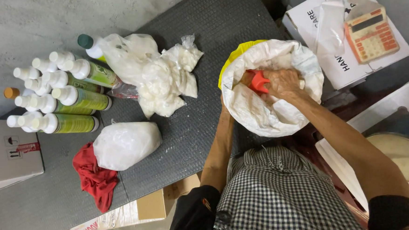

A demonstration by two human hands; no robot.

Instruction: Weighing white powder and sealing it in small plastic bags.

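Head view: the right hand (284, 83) is inside the white sack (260, 114), closed around a red scoop (258, 80). The left hand (224, 104) is mostly hidden under the sack's near side; its grip cannot be told. White-capped bottles (70, 98) lie well apart on the tabletop (184, 142).

White bottles with green labels (77, 99) lie at the table's left beside a grey carton (6, 153), (a beige calculator's dark screen (367, 23) tops the white box (345, 61) far right).
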